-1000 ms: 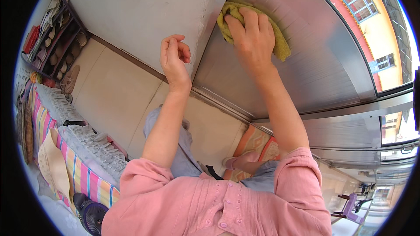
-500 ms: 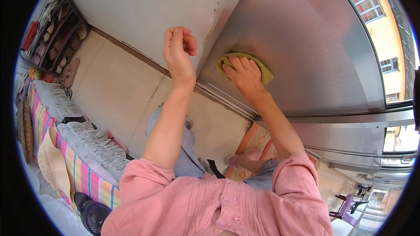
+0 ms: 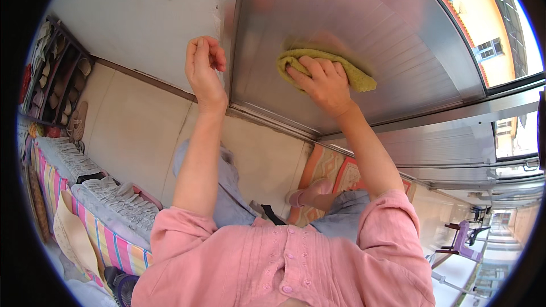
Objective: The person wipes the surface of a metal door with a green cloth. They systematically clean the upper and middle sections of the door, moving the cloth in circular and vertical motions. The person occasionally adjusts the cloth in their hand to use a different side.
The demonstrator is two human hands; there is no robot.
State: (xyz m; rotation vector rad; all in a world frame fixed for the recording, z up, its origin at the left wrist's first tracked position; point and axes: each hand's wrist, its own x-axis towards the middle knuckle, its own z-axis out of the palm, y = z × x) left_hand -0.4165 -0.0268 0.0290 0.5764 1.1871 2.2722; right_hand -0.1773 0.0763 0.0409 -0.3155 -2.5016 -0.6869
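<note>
A yellow-green cleaning cloth (image 3: 361,77) lies folded against the silvery metal panel (image 3: 284,8). My right hand (image 3: 327,82) is closed on it, fingers bent over its folds and pressing it to the metal. Raised in the air to the left, near the edge where the white wall (image 3: 136,17) meets the panel's frame, is my left hand (image 3: 203,71). Its fingers are loosely curled in, with nothing visible in them; whether it touches the wall I cannot tell.
A dark shoe rack (image 3: 60,74) stands at the far left. Below it is a striped-cloth-covered surface (image 3: 96,213) with frilled fabric, a pale hat (image 3: 71,230) and a small fan (image 3: 122,287). Patterned mats (image 3: 318,165) lie underfoot. A purple stool (image 3: 463,239) stands at the lower right.
My right hand has slid the cloth to the right along the panel, and the cloth is more spread. The view has turned rightward; my left hand stays raised and curled.
</note>
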